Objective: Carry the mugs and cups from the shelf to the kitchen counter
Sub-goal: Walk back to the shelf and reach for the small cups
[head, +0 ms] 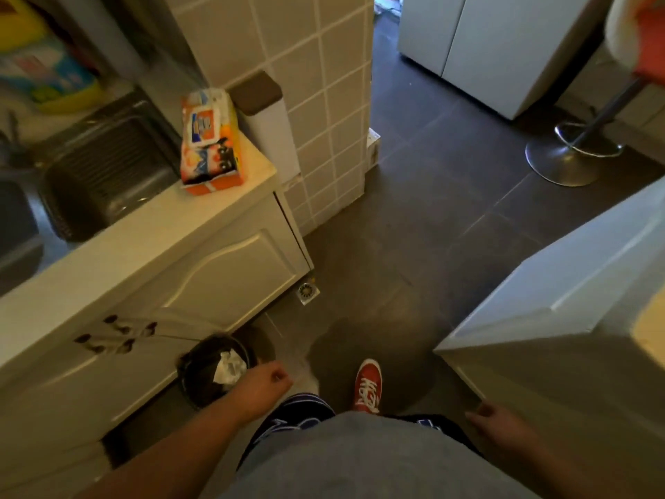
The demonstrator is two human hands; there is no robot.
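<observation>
No mug, cup or shelf shows in the head view. The white kitchen counter [151, 228] runs along the left, with a steel sink [104, 174] set in it. My left hand [264, 385] hangs low beside the counter's cabinet doors, fingers curled shut, nothing in it. My right hand [494, 423] hangs low at the right near a white cabinet corner, fingers loosely apart and holding nothing. A red shoe [367, 387] stands on the dark tiled floor between the two hands.
An orange and white packet [210, 138] lies on the counter's end. A black bin [216, 369] with crumpled paper stands by the cabinet doors. A tiled pillar [316, 102] rises ahead, with a stool's chrome base [572, 156] at the right and white cabinets [503, 48] beyond it.
</observation>
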